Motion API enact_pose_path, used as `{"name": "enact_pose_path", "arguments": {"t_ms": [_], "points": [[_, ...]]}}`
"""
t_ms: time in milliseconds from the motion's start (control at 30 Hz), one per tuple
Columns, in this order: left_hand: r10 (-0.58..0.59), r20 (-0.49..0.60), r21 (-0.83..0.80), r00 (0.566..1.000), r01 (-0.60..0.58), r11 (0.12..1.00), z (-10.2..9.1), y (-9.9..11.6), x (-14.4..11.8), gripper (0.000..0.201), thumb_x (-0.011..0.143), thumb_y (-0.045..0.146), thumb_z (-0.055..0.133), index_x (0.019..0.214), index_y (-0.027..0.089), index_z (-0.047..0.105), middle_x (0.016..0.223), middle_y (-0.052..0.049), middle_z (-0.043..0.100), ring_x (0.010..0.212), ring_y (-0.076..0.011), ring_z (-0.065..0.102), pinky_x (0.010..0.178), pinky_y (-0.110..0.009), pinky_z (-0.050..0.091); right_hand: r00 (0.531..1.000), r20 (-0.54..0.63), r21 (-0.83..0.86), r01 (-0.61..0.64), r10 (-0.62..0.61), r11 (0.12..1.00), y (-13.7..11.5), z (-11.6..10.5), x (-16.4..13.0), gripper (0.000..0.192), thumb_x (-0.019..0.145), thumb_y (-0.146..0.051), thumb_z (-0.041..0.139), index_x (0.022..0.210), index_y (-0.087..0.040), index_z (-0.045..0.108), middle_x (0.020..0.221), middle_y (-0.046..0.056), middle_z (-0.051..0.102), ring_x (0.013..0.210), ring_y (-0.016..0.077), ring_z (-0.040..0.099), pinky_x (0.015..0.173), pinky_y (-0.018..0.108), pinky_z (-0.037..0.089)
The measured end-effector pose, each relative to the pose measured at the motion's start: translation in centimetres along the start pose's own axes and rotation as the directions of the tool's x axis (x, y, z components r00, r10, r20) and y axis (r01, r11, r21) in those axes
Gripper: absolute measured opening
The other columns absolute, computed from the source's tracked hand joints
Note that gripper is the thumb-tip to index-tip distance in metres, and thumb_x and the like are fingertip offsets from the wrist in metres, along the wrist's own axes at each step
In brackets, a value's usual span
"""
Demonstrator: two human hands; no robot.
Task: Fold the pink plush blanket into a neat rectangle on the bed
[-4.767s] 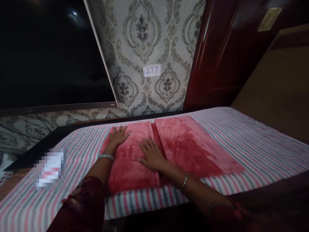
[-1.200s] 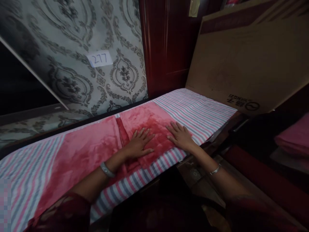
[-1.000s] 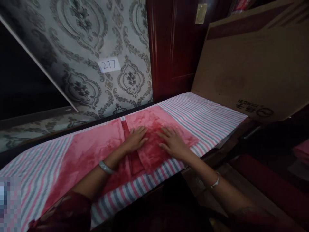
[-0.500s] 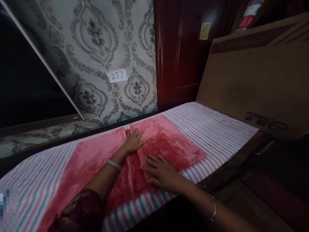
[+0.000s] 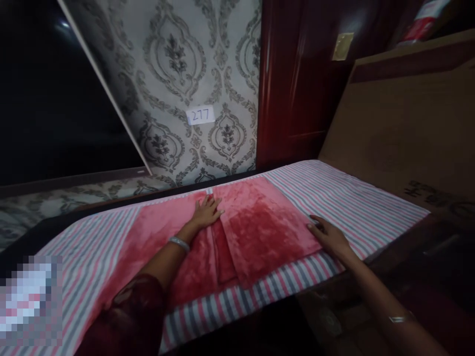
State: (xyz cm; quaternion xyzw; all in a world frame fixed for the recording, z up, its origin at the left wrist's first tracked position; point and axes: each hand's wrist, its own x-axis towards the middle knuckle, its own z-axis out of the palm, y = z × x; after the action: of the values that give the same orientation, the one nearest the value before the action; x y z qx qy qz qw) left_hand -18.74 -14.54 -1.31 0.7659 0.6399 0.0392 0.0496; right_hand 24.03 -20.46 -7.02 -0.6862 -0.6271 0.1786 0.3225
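Observation:
A plush pink-and-red blanket (image 5: 267, 222) lies on a striped sheet, its left and right parts meeting near the middle with a narrow, deeper red strip between them. My left hand (image 5: 208, 212) rests flat on the blanket near that strip's far end, fingers spread. At the blanket's right edge is my right hand (image 5: 331, 238), thumb and forefinger slightly apart and the other fingers curled. Whether it touches the edge is hard to make out.
The striped sheet (image 5: 349, 198) covers a long surface along a patterned wall. A large cardboard box (image 5: 401, 118) stands at the right end, with a bottle (image 5: 425, 22) behind it. A dark screen (image 5: 67, 109) is at the left. A paper marked 277 (image 5: 201, 115) is on the wall.
My right hand has moved right, from the blanket's middle to its right edge. My left hand stays by the central strip. The view has shifted slightly left.

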Motion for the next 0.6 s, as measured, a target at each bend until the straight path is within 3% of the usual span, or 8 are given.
{"name": "enact_pose_path", "arguments": {"t_ms": [100, 167, 333, 400, 467, 533, 600], "points": [[-0.029, -0.057, -0.152, 0.998, 0.02, 0.988, -1.1, -1.0, -0.4, 0.062, 0.1, 0.05, 0.031, 0.154, 0.02, 0.037, 0.166, -0.011, 0.021, 0.153, -0.0258, 0.016, 0.121, -0.049, 0.017, 1.0, -0.008, -0.004, -0.03, 0.03, 1.0, 0.3, 0.5, -0.2, 0.064, 0.084, -0.06, 0.051, 0.129, -0.017, 0.065, 0.097, 0.012, 0.075, 0.092, 0.0307, 0.071, 0.08, 0.04, 0.055], [-0.067, -0.102, -0.184, 0.993, 0.047, 0.982, -2.2, -2.9, -1.6, 0.062, 0.101, 0.046, 0.027, 0.155, 0.018, 0.036, 0.165, -0.01, 0.023, 0.153, -0.0216, 0.017, 0.121, -0.041, 0.02, 1.0, -0.007, -0.002, -0.016, 0.016, 1.0, 0.6, 0.7, -0.3, 0.066, 0.082, -0.062, 0.052, 0.129, -0.018, 0.066, 0.1, 0.013, 0.076, 0.095, 0.0318, 0.071, 0.08, 0.04, 0.055], [-0.302, -0.14, -0.174, 0.943, 0.277, 0.945, -4.6, -10.6, -9.0, 0.076, 0.084, 0.051, 0.052, 0.146, 0.007, 0.047, 0.158, -0.02, 0.037, 0.149, -0.0324, 0.03, 0.119, -0.043, 0.028, 0.999, -0.023, -0.01, 0.025, -0.025, 1.0, 1.2, 0.9, -0.4, 0.068, 0.08, -0.064, 0.054, 0.128, -0.018, 0.066, 0.103, 0.014, 0.075, 0.095, 0.0337, 0.071, 0.078, 0.042, 0.055], [-0.404, -0.174, -0.191, 0.898, 0.371, 0.909, -5.3, -13.6, -12.9, 0.073, 0.078, 0.054, 0.057, 0.136, 0.009, 0.057, 0.145, -0.021, 0.054, 0.14, -0.035, 0.044, 0.113, -0.043, 0.037, 0.999, -0.04, -0.018, 0.025, -0.025, 1.0, 1.3, 1.2, -0.5, 0.068, 0.079, -0.064, 0.054, 0.128, -0.018, 0.067, 0.104, 0.014, 0.075, 0.095, 0.0341, 0.071, 0.078, 0.042, 0.055], [-0.528, -0.194, -0.267, 0.827, 0.474, 0.839, -5.7, -15.4, -16.6, 0.068, 0.07, 0.055, 0.063, 0.123, 0.012, 0.065, 0.119, -0.019, 0.07, 0.119, -0.0363, 0.062, 0.099, -0.042, 0.048, 0.998, -0.051, -0.023, 0.026, -0.027, 0.999, 1.5, 1.4, -0.5, 0.068, 0.079, -0.064, 0.054, 0.128, -0.018, 0.066, 0.105, 0.014, 0.075, 0.095, 0.0345, 0.071, 0.079, 0.043, 0.055], [-0.654, -0.15, -0.435, 0.741, 0.545, 0.717, -6.1, -16.0, -19.8, 0.066, 0.064, 0.055, 0.069, 0.115, 0.014, 0.067, 0.086, -0.011, 0.073, 0.085, -0.0312, 0.07, 0.074, -0.037, 0.055, 0.998, -0.061, -0.025, 0.025, -0.026, 0.999, 1.8, 1.7, -0.4, 0.068, 0.079, -0.063, 0.054, 0.128, -0.017, 0.066, 0.105, 0.015, 0.074, 0.094, 0.0345, 0.071, 0.078, 0.043, 0.055], [-0.737, -0.022, -0.611, 0.676, 0.574, 0.545, -6.2, -15.4, -22.2, 0.069, 0.06, 0.056, 0.075, 0.113, 0.013, 0.067, 0.065, -0.002, 0.065, 0.06, -0.0238, 0.065, 0.054, -0.03, 0.049, 0.997, -0.068, -0.03, 0.029, -0.031, 0.999, 1.8, 1.7, -0.4, 0.068, 0.079, -0.063, 0.053, 0.127, -0.017, 0.066, 0.102, 0.015, 0.074, 0.091, 0.0342, 0.071, 0.078, 0.043, 0.055]]}}
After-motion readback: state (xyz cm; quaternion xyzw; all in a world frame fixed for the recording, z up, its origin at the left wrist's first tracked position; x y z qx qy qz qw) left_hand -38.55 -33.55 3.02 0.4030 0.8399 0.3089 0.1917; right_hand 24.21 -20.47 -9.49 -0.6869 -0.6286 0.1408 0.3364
